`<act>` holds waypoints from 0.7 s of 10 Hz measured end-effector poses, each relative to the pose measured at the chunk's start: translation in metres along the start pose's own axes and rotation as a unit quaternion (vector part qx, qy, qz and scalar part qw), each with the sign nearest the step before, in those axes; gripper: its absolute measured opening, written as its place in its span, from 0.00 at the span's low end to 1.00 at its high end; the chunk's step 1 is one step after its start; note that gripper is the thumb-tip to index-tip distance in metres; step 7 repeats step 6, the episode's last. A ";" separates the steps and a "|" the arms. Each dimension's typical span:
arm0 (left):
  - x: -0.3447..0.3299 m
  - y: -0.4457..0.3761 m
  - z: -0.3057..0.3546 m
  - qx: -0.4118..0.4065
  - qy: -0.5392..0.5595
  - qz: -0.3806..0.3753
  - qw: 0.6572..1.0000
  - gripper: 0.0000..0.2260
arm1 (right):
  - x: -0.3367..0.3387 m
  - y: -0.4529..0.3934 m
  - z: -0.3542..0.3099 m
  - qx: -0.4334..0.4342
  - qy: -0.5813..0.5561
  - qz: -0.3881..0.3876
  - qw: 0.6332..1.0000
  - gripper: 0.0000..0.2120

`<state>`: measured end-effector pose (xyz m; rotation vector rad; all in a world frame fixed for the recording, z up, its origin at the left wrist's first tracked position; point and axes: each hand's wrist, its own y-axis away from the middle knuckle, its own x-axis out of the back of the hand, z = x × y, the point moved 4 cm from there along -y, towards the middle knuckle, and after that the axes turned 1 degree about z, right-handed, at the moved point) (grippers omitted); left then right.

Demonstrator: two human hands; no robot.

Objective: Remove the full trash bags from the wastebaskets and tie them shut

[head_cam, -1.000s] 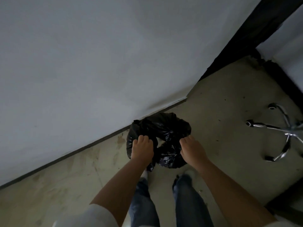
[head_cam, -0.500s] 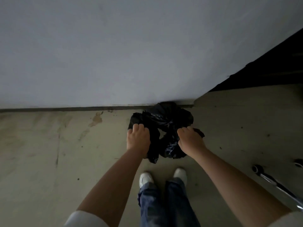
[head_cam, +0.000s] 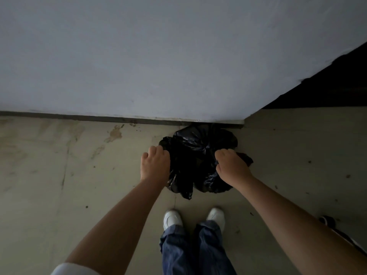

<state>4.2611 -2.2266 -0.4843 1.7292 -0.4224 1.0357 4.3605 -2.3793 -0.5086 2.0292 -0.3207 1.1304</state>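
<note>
**Black bag gripped on both sides**

A crumpled black plastic trash bag [head_cam: 198, 155] is held between the two hands, its far side close to the foot of the pale grey wall [head_cam: 158, 56]. Its left edge is clutched by the left hand [head_cam: 155, 165], fingers curled into the plastic. Its right edge is grasped by the right hand [head_cam: 231, 167], likewise clenched. White shoes [head_cam: 172, 219] are seen on the stained concrete floor [head_cam: 59, 175] below the hands.

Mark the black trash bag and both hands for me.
black trash bag [head_cam: 200, 141]: head view, top of the gathered plastic.
left hand [head_cam: 155, 165]: head view, back of the hand gripping the bag.
right hand [head_cam: 232, 167]: head view, back of the hand gripping the bag.
</note>
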 end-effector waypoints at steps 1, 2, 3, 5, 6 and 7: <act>0.008 -0.001 -0.010 0.011 -0.007 0.014 1.000 0.14 | 0.012 -0.006 -0.011 0.063 0.010 0.029 0.998 0.08; 0.012 -0.007 -0.015 0.026 -0.001 0.020 0.999 0.14 | 0.022 -0.012 -0.012 0.056 0.014 0.064 0.996 0.07; 0.003 -0.006 -0.010 0.021 0.002 -0.014 1.000 0.15 | 0.004 -0.011 -0.001 0.012 0.004 0.020 1.000 0.10; -0.020 -0.006 -0.002 0.021 0.006 -0.070 0.997 0.16 | -0.010 0.001 0.002 -0.021 -0.002 -0.044 0.999 0.11; -0.010 -0.007 -0.002 0.012 0.021 -0.053 0.998 0.16 | -0.005 0.006 0.002 -0.018 0.023 -0.061 0.998 0.12; -0.010 -0.007 -0.002 0.012 0.021 -0.053 0.998 0.16 | -0.005 0.006 0.002 -0.018 0.023 -0.061 0.998 0.12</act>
